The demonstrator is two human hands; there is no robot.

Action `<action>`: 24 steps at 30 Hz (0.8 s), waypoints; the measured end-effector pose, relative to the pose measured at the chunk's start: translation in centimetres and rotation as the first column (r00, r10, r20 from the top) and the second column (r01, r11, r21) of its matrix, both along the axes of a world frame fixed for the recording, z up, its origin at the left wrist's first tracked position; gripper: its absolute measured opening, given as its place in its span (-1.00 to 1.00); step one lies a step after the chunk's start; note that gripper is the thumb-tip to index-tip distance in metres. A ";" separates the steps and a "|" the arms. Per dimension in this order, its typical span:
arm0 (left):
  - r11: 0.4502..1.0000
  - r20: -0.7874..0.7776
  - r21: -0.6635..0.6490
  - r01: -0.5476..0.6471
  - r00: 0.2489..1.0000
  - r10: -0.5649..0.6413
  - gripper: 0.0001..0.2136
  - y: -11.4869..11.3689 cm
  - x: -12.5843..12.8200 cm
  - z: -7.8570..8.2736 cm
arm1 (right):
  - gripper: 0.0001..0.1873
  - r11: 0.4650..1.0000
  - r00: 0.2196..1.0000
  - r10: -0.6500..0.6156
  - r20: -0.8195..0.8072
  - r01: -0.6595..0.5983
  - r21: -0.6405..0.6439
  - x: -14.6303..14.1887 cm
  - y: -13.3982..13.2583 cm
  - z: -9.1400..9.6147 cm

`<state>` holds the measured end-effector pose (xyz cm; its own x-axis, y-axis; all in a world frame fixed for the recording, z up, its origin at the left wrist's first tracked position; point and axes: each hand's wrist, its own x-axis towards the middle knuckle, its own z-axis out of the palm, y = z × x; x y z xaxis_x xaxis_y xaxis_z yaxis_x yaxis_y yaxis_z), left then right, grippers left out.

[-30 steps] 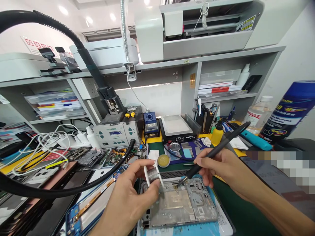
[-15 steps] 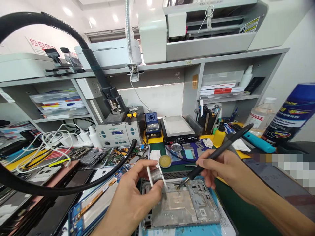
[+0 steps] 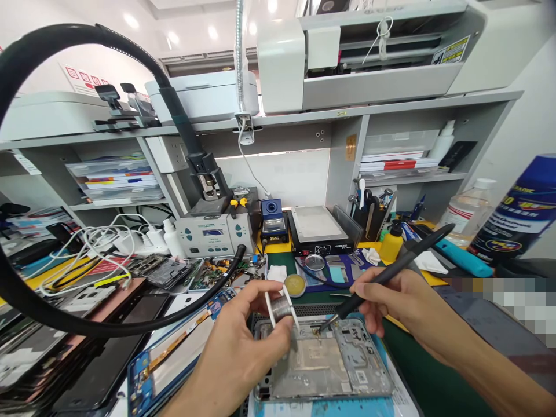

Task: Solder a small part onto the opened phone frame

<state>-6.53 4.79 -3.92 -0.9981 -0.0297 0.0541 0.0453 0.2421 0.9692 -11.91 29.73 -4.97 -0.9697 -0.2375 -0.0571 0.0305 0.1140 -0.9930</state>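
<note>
My left hand pinches a small white spool of solder wire between thumb and fingers, just above the top left corner of an opened phone frame. My right hand grips a black soldering iron like a pen. Its tip touches the upper edge of the phone frame, close beside the spool. The frame lies flat on a blue mat near the table's front edge.
A thick black hose curves across the left. Behind stand a soldering station, a small blue unit, a hot plate, a flux tin and a yellow bottle. A blue spray can stands right. Phone parts and white cables clutter the left.
The view has shifted slightly, so everything sits a little more to the right. Both hands hold their positions over the phone frame, with the iron tip still at its upper edge.
</note>
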 end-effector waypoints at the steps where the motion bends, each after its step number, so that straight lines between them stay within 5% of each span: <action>1: 1.000 -0.001 -0.003 0.006 1.000 -0.006 -0.68 0.0 0.0 0.0 | -0.73 1.000 1.000 -0.001 0.001 0.001 0.002 0.0 0.0 0.0; 24: 0.997 -0.017 -0.026 0.073 0.997 -0.073 -0.68 -0.6 -0.3 -0.7 | -0.74 1.000 1.000 -0.008 0.008 0.008 0.020 -0.1 0.0 -0.1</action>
